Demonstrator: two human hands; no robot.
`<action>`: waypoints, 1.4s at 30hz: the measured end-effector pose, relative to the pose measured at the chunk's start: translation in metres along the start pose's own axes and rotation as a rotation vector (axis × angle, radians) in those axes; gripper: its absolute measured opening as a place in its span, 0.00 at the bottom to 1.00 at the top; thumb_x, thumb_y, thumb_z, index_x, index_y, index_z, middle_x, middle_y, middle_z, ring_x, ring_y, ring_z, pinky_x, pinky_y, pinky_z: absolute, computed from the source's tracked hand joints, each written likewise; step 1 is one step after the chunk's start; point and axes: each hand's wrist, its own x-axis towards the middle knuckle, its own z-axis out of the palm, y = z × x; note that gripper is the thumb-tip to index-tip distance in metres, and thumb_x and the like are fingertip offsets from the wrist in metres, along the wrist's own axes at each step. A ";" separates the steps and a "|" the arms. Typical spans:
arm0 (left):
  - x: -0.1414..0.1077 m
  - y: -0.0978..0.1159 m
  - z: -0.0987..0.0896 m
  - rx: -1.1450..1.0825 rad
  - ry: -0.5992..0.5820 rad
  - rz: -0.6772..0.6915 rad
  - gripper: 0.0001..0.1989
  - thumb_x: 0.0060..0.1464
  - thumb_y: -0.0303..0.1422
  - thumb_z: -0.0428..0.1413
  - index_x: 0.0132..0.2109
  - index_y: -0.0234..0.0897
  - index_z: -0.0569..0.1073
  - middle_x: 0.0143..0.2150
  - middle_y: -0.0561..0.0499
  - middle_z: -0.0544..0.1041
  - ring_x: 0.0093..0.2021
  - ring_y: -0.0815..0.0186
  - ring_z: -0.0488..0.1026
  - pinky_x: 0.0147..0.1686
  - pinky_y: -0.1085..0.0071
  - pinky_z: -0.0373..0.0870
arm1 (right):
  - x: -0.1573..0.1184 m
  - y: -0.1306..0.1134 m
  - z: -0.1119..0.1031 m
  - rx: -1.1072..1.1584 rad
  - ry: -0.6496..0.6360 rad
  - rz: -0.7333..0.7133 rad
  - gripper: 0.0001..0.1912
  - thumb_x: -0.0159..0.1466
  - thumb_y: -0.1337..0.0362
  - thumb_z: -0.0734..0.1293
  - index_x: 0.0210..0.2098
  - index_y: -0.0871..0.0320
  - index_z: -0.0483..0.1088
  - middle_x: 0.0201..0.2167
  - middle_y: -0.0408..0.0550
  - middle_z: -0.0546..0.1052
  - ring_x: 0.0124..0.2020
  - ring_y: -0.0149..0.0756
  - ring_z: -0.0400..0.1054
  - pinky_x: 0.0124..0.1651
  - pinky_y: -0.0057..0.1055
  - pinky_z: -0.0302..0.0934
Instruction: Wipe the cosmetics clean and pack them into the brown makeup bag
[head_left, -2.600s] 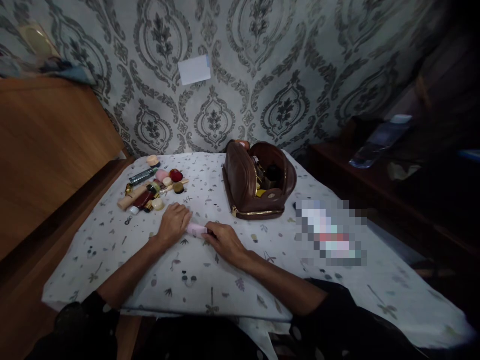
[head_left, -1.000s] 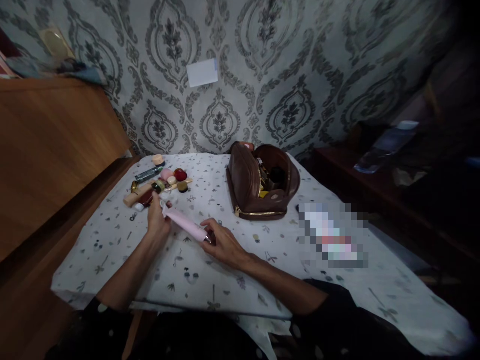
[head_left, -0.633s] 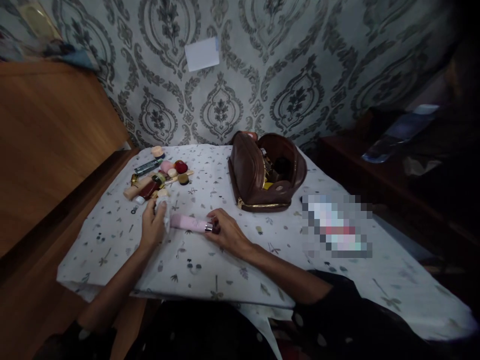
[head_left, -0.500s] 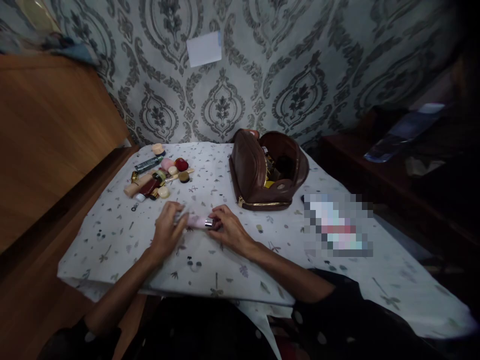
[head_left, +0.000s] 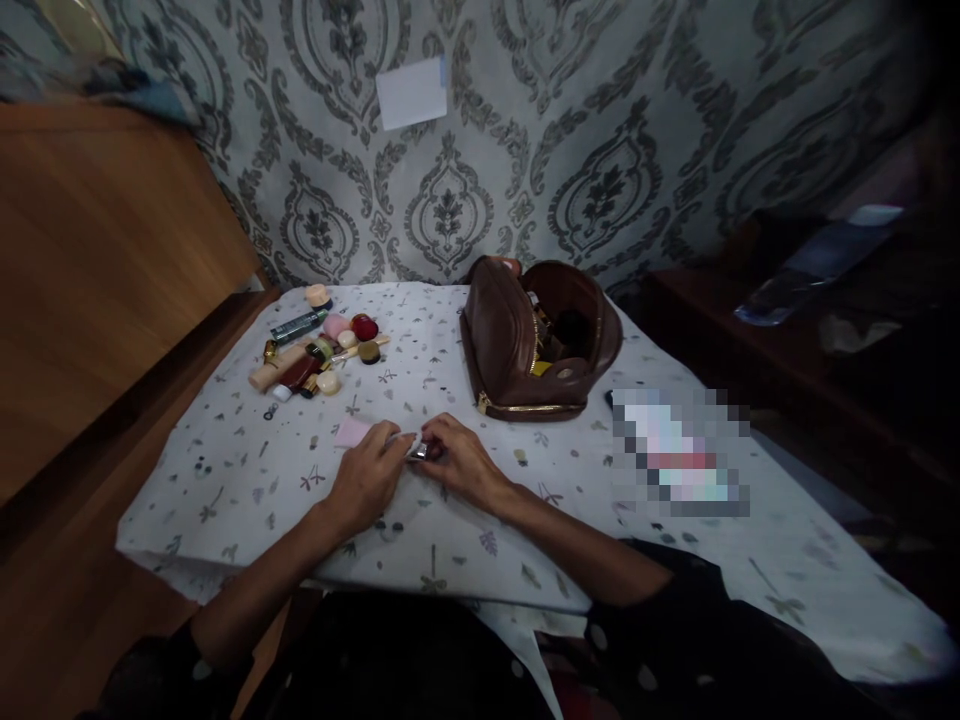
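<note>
A pale pink cosmetic tube [head_left: 350, 432] lies crosswise low over the front of the table, its flat end poking out to the left. Wrapped around its middle is my left hand [head_left: 365, 474], fingers closed and hiding much of the tube. At the other end, the fingertips of my right hand [head_left: 463, 462] pinch the shiny silver cap [head_left: 419, 453]. Both hands' fingertips nearly meet at the cap. Whether the cap is loose I cannot tell.
Several cosmetics, including a red-brown bottle [head_left: 300, 374] and a green tube [head_left: 295, 327], lie at the back left. An unzipped brown bag [head_left: 495, 330] with items inside stands behind my right hand. A blurred-out object [head_left: 675, 450] lies at right on the patterned tablecloth [head_left: 247, 500].
My left hand has moved right along the tube and closed around it near the cap. The tube's flat end now shows beyond that hand. My right hand stays at the cap.
</note>
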 end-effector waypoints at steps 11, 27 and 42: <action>-0.023 -0.045 -0.012 0.189 -0.011 -0.238 0.13 0.63 0.31 0.45 0.52 0.43 0.69 0.46 0.47 0.70 0.41 0.62 0.70 0.30 0.72 0.65 | 0.000 0.000 0.000 -0.005 -0.011 0.008 0.13 0.53 0.75 0.70 0.35 0.58 0.66 0.36 0.43 0.67 0.30 0.28 0.65 0.35 0.27 0.62; -0.027 -0.028 -0.018 0.063 0.095 -0.248 0.15 0.65 0.34 0.43 0.53 0.39 0.69 0.47 0.46 0.69 0.41 0.64 0.70 0.37 0.70 0.70 | -0.001 -0.005 -0.001 -0.061 0.022 -0.067 0.11 0.58 0.71 0.68 0.42 0.57 0.70 0.33 0.44 0.73 0.31 0.32 0.66 0.35 0.28 0.61; -0.025 -0.033 -0.016 0.226 -0.112 -0.293 0.18 0.64 0.31 0.44 0.58 0.43 0.66 0.51 0.45 0.69 0.46 0.59 0.71 0.32 0.71 0.68 | -0.002 -0.005 -0.003 -0.078 0.038 -0.035 0.10 0.57 0.69 0.69 0.40 0.58 0.72 0.33 0.45 0.76 0.32 0.33 0.68 0.34 0.27 0.59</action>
